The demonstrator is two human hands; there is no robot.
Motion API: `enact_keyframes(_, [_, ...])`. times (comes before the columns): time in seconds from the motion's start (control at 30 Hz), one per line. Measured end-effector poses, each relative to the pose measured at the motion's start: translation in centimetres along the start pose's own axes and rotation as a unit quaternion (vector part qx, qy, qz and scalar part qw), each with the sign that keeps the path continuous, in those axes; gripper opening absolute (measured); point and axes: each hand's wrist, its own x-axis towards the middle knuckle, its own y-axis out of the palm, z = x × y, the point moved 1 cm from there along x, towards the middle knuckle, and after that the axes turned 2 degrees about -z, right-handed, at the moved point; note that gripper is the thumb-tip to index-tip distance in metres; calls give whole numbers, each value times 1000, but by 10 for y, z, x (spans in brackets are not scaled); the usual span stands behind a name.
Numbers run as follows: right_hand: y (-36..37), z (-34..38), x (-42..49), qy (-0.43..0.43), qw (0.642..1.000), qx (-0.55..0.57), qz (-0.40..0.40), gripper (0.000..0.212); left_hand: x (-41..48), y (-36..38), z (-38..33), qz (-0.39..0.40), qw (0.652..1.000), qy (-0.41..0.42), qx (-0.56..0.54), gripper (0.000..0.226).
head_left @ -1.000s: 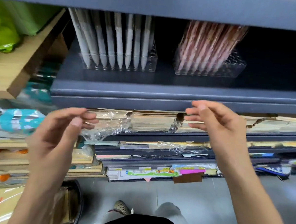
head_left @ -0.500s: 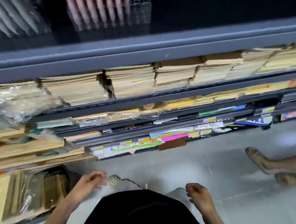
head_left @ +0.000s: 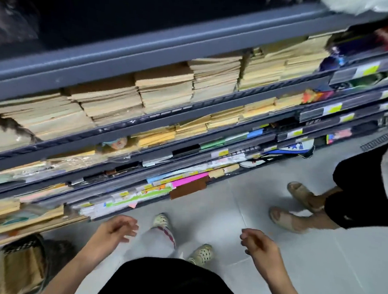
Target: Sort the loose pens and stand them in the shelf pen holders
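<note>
Both lowered from the shelf (head_left: 149, 52), left hand (head_left: 113, 229) and right hand (head_left: 258, 244) hang empty.

Black top (head_left: 169, 283), cream perforated clogs (head_left: 201, 254)

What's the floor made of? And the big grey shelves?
The floor looks like pale grey tile, smooth, faintly shiny, with thin joint lines. The shelf edge looks like painted metal, matte blue-grey, with a long folded lip, though blur leaves that open.

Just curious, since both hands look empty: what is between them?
In the head view, only the person's light trouser leg, a cream shoe and grey floor lie between the left hand and right hand.
</note>
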Motion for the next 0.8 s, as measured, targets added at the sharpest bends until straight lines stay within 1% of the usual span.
enact_keyframes(0.07, [-15,29,13,-38,999,13,-14,11,1,14,-48,5,998,53,13,16])
enact_keyframes(0.13, [-31,65,29,-97,995,12,-28,16,1,27,-101,-1,994,106,14,18])
enact_keyframes(0.2, [-49,108,45,-162,985,14,-51,18,-2,38,-158,-6,987,160,20,13])
enact_keyframes(0.27, [-70,154,60,-216,973,29,-76,12,-9,47,-219,6,973,227,37,10])
enact_keyframes(0.3, [-81,177,68,-239,966,40,-88,11,-13,50,-249,13,963,263,50,14])
enact_keyframes(0.37, [-101,221,83,-285,950,63,-113,16,-22,57,-306,10,942,328,75,18])
enact_keyframes(0.43, [-120,263,97,-330,930,50,-151,22,-24,64,-353,-36,915,391,89,13])
enact_keyframes(0.53, [-141,319,117,-404,887,-26,-222,33,-12,77,-414,-119,876,456,100,12])
enact_keyframes(0.6, [-149,350,132,-437,863,-61,-246,35,8,87,-451,-150,862,469,120,8])
enact_keyframes(0.63, [-151,364,138,-448,853,-82,-254,35,23,93,-469,-157,865,457,136,4])
enact_keyframes(0.7, [-151,388,152,-463,837,-132,-260,37,53,106,-505,-147,889,406,151,15])
enact_keyframes(0.77, [-147,407,165,-459,838,-177,-235,40,80,118,-542,-117,923,346,120,20])
enact_keyframes(0.8, [-144,415,171,-452,841,-200,-219,41,90,123,-560,-96,935,323,111,23])
